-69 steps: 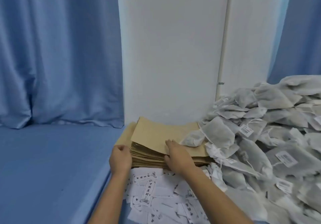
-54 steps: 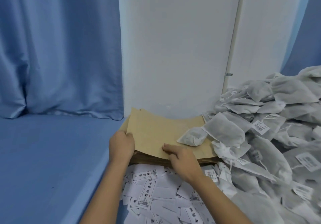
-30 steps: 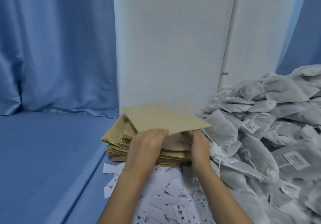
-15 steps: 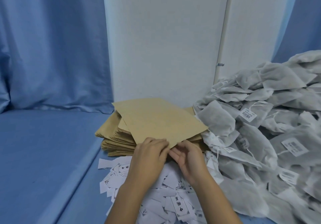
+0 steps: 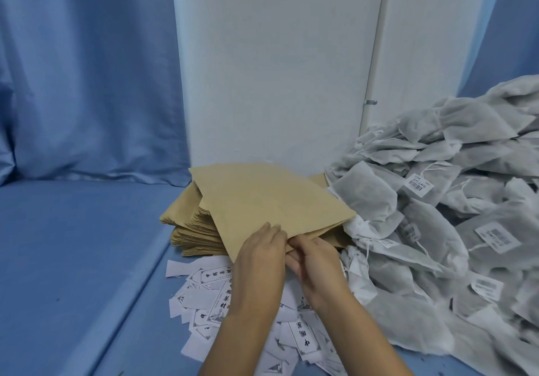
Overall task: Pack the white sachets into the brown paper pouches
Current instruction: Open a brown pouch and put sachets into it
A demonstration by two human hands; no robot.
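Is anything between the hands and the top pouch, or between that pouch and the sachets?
Nothing visible. The left hand and right hand both pinch the near edge of the top pouch, and the sachets lie heaped right beside it, uncovered.

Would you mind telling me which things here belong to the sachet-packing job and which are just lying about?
Part of the job: brown pouch, held at its near edge by left hand and right hand; pouch stack; white sachet heap.
Just lying about: printed paper slips; blue curtain; white panel.

Sachet heap [image 5: 443,200] past right edge
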